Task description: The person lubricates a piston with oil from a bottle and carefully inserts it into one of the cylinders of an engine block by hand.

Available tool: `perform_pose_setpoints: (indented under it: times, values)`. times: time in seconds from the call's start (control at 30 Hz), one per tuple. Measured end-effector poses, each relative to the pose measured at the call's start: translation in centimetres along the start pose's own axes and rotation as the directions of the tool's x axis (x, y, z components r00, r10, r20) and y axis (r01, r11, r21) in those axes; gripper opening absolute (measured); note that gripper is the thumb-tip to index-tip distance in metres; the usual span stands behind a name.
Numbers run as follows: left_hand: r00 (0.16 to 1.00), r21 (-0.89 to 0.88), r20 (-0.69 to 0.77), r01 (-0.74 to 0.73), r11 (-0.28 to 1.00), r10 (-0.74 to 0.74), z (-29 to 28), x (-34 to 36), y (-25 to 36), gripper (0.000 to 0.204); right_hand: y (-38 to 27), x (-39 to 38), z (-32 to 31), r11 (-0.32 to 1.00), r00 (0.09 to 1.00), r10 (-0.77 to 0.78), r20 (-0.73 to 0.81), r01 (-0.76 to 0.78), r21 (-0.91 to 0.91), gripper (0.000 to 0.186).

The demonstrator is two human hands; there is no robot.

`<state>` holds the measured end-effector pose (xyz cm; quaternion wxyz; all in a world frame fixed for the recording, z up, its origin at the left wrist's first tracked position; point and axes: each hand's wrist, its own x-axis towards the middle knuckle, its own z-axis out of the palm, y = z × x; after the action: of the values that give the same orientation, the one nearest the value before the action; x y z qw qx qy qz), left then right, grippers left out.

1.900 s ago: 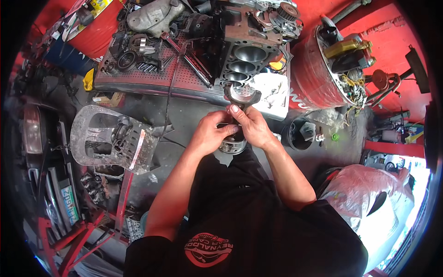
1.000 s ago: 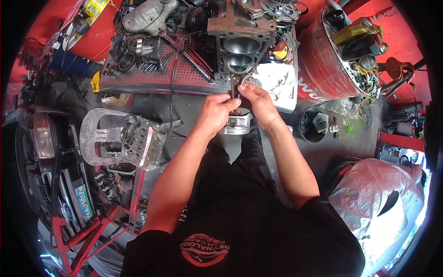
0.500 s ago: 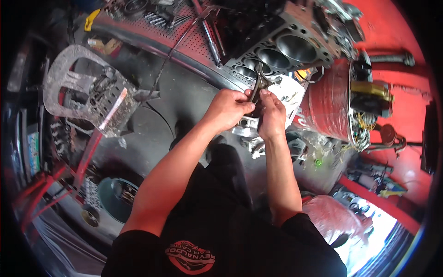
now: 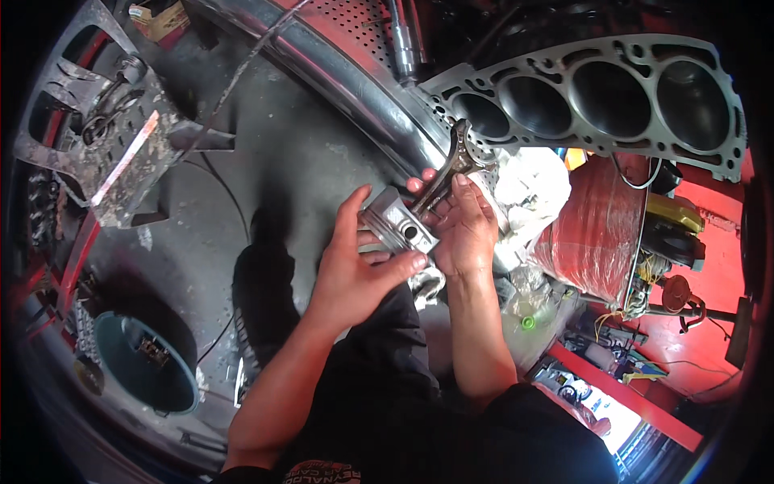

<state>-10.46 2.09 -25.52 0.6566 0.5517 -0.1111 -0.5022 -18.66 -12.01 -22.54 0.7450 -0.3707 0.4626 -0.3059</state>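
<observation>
In the head view, the left hand (image 4: 351,278) gripped the piston (image 4: 397,224), the right hand (image 4: 468,234) its connecting rod (image 4: 458,163), near the bench's metal edge (image 4: 363,105) and engine block (image 4: 571,125); grey floor (image 4: 278,157) spread leftward to the chair (image 4: 143,155).

Left grip (image 4: 345,281) had fingers partly hidden behind the piston (image 4: 395,219); right grip (image 4: 466,238), behind the connecting rod (image 4: 453,164). Upper edge cut off the desk (image 4: 347,103). I couldn't identify what the bucket (image 4: 121,369) held; too small.
</observation>
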Motion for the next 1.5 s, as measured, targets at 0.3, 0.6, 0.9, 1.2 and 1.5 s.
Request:
perform_pose_setpoints:
  times: [0.3, 0.6, 0.9, 1.2, 1.5]
  values:
    - [0.961, 0.029, 0.056, -0.272, 0.962, 0.27, -0.9, 4.3, -3.6, 0.089, 3.7, 4.5, -3.4, 0.984, 0.967, -0.166, 0.192, 0.149, 0.102, 0.032]
    - [0.839, -0.249, 0.049, -0.516, 0.82, 0.542, -0.3, 5.3, -8.2, 0.076, 5.8, 6.9, -6.1, 0.956, 0.875, -0.281, 0.394, 0.218, 0.197, 0.031]
    - [0.744, 0.362, 0.432, -0.66, 0.658, 0.509, -1.2, 9.7, -2.0, 0.055, 5.3, 0.5, -13.1, 0.859, 0.773, -0.504, 0.386, 0.402, 0.316, 0.032]
    - [0.918, 0.882, 0.384, -0.398, -0.253, -0.101, 14.1, 18.3, 6.3, 0.037, 6.0, -1.4, -17.3, 0.844, 0.778, -0.53, 0.338, 0.443, 0.303, 0.019]
    - [0.783, 0.833, 0.475, -0.253, -0.491, 0.402, 9.9, 10.9, 3.5, 0.015, 6.4, -0.3, -18.8, 0.843, 0.797, -0.521, 0.306, 0.424, 0.332, 0.016]
